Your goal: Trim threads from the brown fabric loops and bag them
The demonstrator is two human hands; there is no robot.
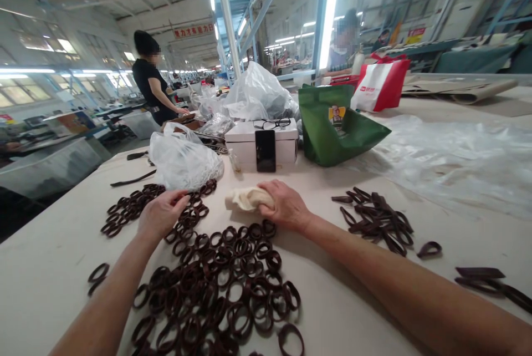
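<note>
My right hand is closed round a crumpled cream cloth, just above the table behind the pile. Over the left part of the pile is my left hand. Its fingers are drawn together in a pinch among the rings, and whatever lies between the fingertips is hidden. Many dark brown strap loops, apparently leather, spread in a heap between my forearms. A smaller group of the same loops lies beyond my left wrist. On the right is a pile of flatter, longer brown loops.
A white plastic bag rests behind the loops. A dark phone leans on a white box with glasses on top. A green bag and clear plastic sheeting lie right. A person stands beyond.
</note>
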